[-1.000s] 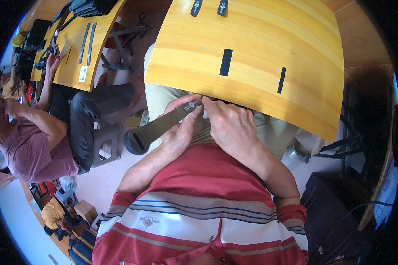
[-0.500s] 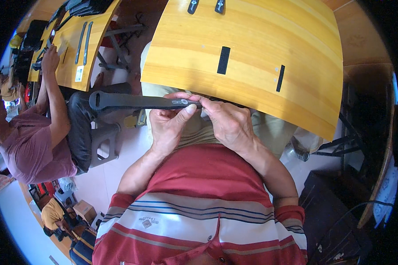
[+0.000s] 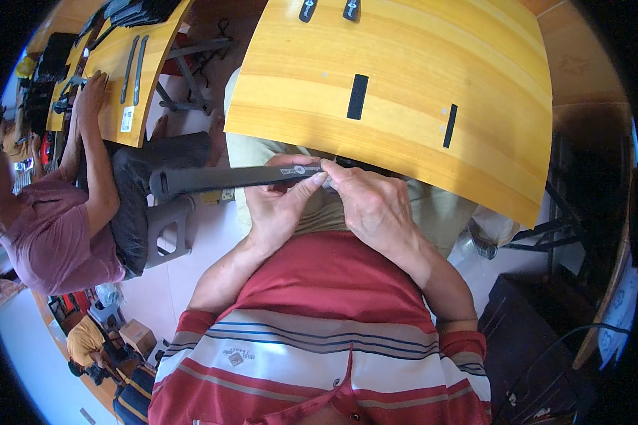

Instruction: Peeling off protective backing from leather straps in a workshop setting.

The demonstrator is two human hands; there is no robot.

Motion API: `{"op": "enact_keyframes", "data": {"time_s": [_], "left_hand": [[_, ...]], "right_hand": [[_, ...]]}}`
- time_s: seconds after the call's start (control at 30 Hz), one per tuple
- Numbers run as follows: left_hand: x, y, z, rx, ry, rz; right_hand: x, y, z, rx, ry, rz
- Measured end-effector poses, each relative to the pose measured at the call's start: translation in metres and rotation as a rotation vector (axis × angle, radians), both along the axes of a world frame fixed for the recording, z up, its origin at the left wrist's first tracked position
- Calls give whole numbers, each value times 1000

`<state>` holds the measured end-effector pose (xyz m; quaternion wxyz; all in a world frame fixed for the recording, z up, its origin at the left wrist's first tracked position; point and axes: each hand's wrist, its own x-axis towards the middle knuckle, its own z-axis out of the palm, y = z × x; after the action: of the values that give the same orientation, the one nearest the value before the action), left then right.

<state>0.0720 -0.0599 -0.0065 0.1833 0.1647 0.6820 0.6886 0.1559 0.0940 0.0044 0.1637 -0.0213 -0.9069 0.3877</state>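
A long dark grey strap (image 3: 220, 180) with a rounded, slotted left end runs sideways above my lap, just off the near table edge. My left hand (image 3: 275, 205) pinches it near its right end, thumb on top beside a pale printed mark. My right hand (image 3: 373, 202) closes its thumb and fingers on the strap's right tip, close to the left thumb. The fingers hide the very tip. Beyond my hands, a wide black strip (image 3: 357, 97) and a narrow black strip (image 3: 450, 126) lie on the yellow wooden table (image 3: 404, 42).
Two dark strap ends (image 3: 307, 10) show at the table's far edge. To the left, a co-worker (image 3: 57, 227) in a purple shirt sits at another wooden table (image 3: 156, 71) holding dark straps. A clear bottle (image 3: 480, 244) stands beyond my right forearm.
The strap has shifted slightly right and turned, with its left end lower and more printing showing. My hands stay pinched at its right end. The co-worker's hand has moved right.
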Motion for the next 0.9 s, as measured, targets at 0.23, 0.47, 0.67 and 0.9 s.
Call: {"op": "enact_keyframes", "data": {"time_s": [0.23, 0.47, 0.67, 0.9], "left_hand": [[0, 2, 3, 33, -28, -24], [-9, 0, 11, 188, -257, -125], [-17, -14, 4, 55, -329, -344], [-25, -17, 13, -63, -321, -485]], "right_hand": [[0, 2, -4, 124, 18, 13], [-5, 2, -24, -50, 365, -7], [7, 15, -17, -68, 235, 131], [12, 33, -2, 192, 110, 311]]}}
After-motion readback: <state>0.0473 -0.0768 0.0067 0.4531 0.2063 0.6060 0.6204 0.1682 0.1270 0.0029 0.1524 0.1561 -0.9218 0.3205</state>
